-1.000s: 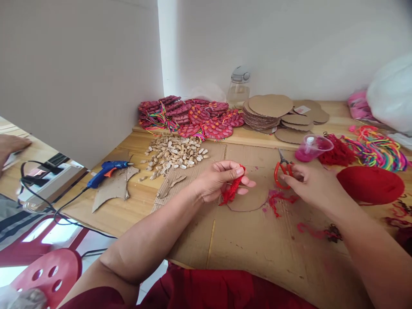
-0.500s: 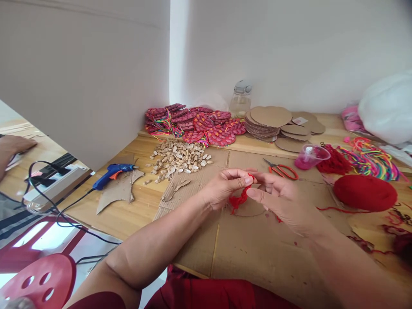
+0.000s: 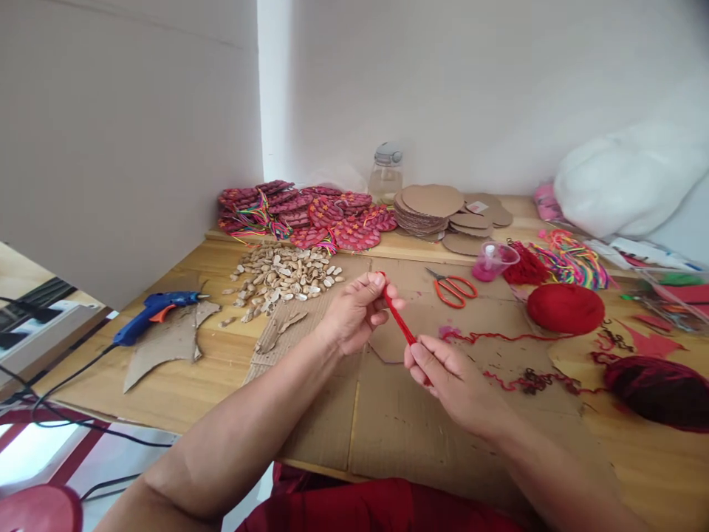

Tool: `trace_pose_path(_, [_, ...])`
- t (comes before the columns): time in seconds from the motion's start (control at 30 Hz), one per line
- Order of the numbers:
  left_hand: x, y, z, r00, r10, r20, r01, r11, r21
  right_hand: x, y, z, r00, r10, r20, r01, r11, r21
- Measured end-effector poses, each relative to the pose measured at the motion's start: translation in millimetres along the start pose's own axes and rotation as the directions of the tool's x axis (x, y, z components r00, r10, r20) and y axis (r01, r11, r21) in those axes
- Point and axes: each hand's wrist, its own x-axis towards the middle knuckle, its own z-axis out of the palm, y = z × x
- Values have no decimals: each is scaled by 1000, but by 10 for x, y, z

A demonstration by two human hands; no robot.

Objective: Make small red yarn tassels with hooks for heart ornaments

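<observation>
Our left hand point(image 3: 360, 314) and right hand point(image 3: 443, 373), apart, each pinch a bundle of red yarn point(image 3: 399, 318) stretched between them above the cardboard sheet point(image 3: 410, 436) reaching the table's point(image 3: 160, 406) front edge. We judge the strands gathered; tied or not, we cannot tell. Along the back edge, decorated discs point(image 3: 326, 213) look finished; plain cardboard discs point(image 3: 433, 199) lie bare.

Red cloth point(image 3: 360, 510) shows at the near edge, in the middle: a plain, deep red garment, darker in the folds toward its left end. The left arm point(image 3: 266, 410) is bare, broad toward the near left, with a crease at the elbow, and narrows to the wrist. The right arm point(image 3: 537, 458) is bare too. The left hand point(image 3: 357, 312) and right hand point(image 3: 446, 375) are ungloved, with a short, rounded nail on the left thumb.
</observation>
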Motion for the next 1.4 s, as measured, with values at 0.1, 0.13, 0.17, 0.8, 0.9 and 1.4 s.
trace_pose_path(0.1, [11,30,2,999,15,-31,-16,999,-39,-181,25,-153,998,-19,52,31,969,-246])
trace_pose_path(0.13, [18,46,0,999,23,-39,-25,998,-54,-232,23,-238,997,-19,80,46,939,-341])
trace_pose_path(0.17, [25,64,-4,999,30,-42,-33,997,-67,-272,19,-336,994,-22,108,67,896,-439])
trace_pose_path(0.8, [65,41,-68,1000,-12,10,12,1000,-26,61,248,-1096,884,-351,-309,-188,338,-922])
trace_pose_path(0.9, [49,12,-58,999,-7,37,6,1000,4,16,47,-977,858,-351,-374,-134,549,-825])
trace_pose_path(1.4, [-56,-109,46,989,-27,147,19,998,55,242,-296,-32,994,-87,-64,96,984,153])
